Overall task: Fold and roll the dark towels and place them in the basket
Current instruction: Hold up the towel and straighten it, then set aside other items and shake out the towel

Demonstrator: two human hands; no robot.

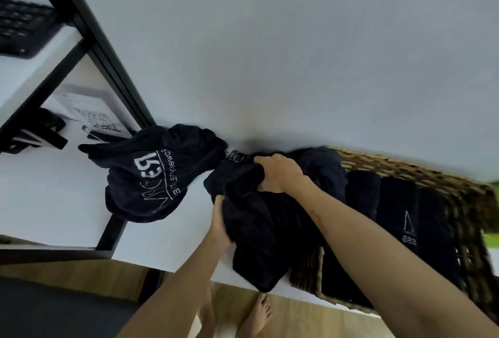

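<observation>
— How is the light?
— Soft and even, rather cool; the wall [297,54] reads pale grey, with a faint shadow at its foot behind the towels [162,173].
— Sharpness?
— Smeared overall. The keyboard [24,27] far left is blurred, the dark cloth loses its folds, and straight lines bend toward the edges.

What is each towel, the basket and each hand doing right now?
Held towel: crumpled, gripped by both hands.
Loose towel: crumpled on the table, untouched.
Rolled towels: lying side by side in the basket.
Basket: partly filled.
Left hand: gripping the held towel.
Right hand: gripping the held towel.
</observation>
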